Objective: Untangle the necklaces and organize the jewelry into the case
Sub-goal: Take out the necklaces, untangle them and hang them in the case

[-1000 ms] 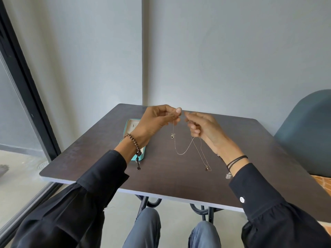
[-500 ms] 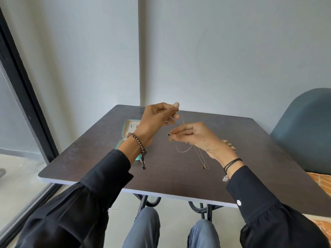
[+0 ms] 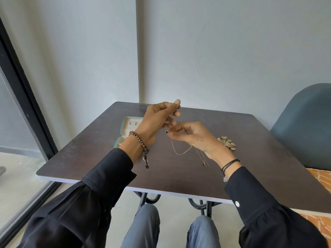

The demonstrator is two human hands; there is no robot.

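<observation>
Seated at the table. Both hands are raised over its middle, close together, working the chains.

Left hand: thumb and forefinger are pinched high on one strand, the other fingers curled below. The strand drops straight from the pinch.

Right hand: thumb and forefinger are closed just beside a small dark pendant, the remaining fingers loosely bent. Whether it has the pendant itself or the strand next to it, I cannot tell.

Below the hands one loop hangs slack, low over the table. A second strand runs down past the right wrist to another pendant, which seems to rest on the wood (hard to be sure from here).

The case lies open to the left, partly behind the left wrist, its pale lining showing. A chunky bracelet lies on the table beyond the right hand, untouched.

Handling, as I judge it:
- The chains are very fine, near weightless and wholly limp.
- They will likely slip through the fingers, and kink or snap if tugged.
- The pendants are the only parts with any weight, and will swing.
- The best hold is a fingertip pinch close on either side of the crossing, with the strands kept slack and the knot teased open rather than pulled.
- A pendant or clasp gives firmer purchase than bare strand.

Both chains are in the hands, not the case, and the untangling looks unfinished.
</observation>
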